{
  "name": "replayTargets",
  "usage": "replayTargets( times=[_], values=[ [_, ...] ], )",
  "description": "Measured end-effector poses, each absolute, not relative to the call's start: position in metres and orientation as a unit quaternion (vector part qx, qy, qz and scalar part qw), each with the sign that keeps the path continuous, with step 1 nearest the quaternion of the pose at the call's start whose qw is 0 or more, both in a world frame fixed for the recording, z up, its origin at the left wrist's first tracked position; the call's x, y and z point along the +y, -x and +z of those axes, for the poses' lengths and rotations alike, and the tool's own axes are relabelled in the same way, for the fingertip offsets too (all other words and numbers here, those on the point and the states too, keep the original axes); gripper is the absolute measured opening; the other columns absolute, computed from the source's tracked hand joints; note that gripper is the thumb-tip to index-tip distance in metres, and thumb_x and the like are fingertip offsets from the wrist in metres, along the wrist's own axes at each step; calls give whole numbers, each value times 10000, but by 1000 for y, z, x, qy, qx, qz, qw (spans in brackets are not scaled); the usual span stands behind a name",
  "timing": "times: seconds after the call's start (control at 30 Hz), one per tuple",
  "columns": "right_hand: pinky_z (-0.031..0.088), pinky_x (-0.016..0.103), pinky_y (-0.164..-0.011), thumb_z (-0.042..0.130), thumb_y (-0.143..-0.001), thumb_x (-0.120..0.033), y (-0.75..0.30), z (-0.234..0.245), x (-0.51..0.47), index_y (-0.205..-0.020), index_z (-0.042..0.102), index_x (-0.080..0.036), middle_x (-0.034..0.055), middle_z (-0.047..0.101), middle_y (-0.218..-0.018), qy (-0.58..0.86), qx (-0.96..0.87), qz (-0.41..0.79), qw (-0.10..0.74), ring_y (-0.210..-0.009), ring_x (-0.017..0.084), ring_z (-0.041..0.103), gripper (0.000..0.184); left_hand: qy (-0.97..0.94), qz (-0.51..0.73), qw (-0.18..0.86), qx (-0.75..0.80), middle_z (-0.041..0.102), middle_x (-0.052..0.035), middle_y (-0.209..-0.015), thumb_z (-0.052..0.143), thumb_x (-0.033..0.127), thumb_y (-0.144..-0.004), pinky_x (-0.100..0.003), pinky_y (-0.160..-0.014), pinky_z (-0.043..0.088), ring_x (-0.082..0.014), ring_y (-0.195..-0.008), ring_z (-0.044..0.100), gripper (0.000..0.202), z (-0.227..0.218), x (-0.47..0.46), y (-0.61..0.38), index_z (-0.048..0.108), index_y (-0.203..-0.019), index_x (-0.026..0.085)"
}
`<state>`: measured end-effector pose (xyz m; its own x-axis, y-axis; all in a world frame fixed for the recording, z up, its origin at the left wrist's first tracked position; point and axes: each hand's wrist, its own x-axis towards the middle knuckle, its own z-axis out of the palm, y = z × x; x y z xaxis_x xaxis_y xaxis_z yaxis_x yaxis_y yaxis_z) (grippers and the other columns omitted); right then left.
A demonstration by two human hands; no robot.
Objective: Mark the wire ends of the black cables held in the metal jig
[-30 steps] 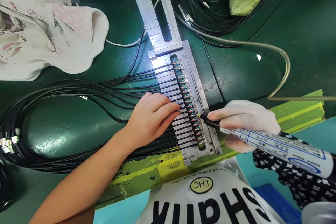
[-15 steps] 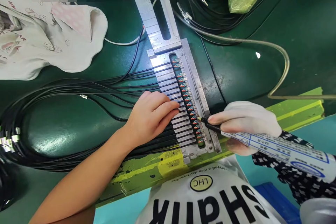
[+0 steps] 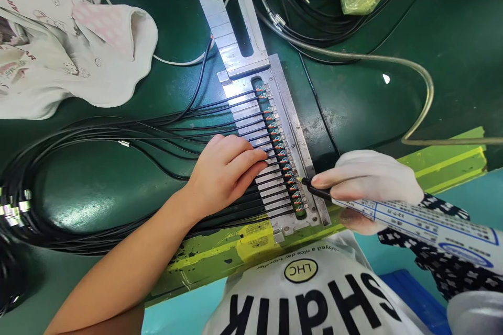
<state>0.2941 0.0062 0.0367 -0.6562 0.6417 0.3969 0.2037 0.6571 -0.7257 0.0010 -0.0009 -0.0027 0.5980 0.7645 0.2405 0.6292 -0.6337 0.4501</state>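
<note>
Over a dozen black cables (image 3: 118, 136) lie clamped in a metal jig (image 3: 298, 136) on a green bench (image 3: 451, 36). Closed fingers of the bare left hand (image 3: 228, 170) press them flat; the gloved right hand (image 3: 365, 178) pinches a black-nozzled printed tube (image 3: 416, 225) just beside the wired connector ends (image 3: 281, 154).

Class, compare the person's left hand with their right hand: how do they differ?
The left hand is bare; the right hand wears a white glove. The left hand lies flat on the black cables; the right hand pinches a black-tipped printed tube. Both hands are at the metal fixture.
</note>
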Motion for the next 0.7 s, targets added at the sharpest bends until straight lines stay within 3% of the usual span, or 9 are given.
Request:
replayTargets(
  times=[0.4,0.7],
  values=[
    [553,296,-622,593,-952,-348,-295,34,7,-920,626,-232,58,777,-993,249,-846,330,337,-707,147,700,125,-878,198,163,403,659,-30,-891,632,257,-932,-338,-727,401,-174,-822,609,186,-3,-2,-1,599,-1111,219],
    [564,294,-616,615,-932,-296,-293,33,10,-899,646,-205,92,781,-987,251,-835,339,353,-738,158,728,102,-877,199,167,404,659,-28,-895,636,253,-928,-341,-729,403,-177,-830,612,193,-4,-2,0,598,-1115,222]
  ],
)
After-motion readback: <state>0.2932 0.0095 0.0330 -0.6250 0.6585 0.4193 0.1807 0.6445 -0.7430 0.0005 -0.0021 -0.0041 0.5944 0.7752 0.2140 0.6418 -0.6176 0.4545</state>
